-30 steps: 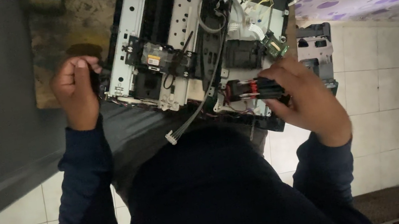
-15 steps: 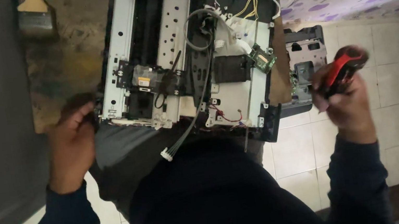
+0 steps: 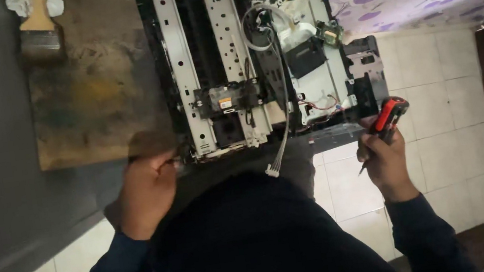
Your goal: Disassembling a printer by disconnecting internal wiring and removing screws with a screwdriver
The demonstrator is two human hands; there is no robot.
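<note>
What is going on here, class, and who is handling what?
A person in dark sleeves is working on an opened-up printer with its cover off, so the metal rails, wires and circuit boards show. The left hand grips the near corner of the frame. The right hand is off the machine, beside it, holding a red-and-black screwdriver. A loose white cable hangs from the machine toward the person. A paintbrush lies on the worn board to the left.

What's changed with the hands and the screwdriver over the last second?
The right hand pulled off the opened printer toward the person, bringing the red-and-black screwdriver with it. The left hand slid from the frame's edge to its near corner. Printer, loose cable and paintbrush stayed put.
</note>
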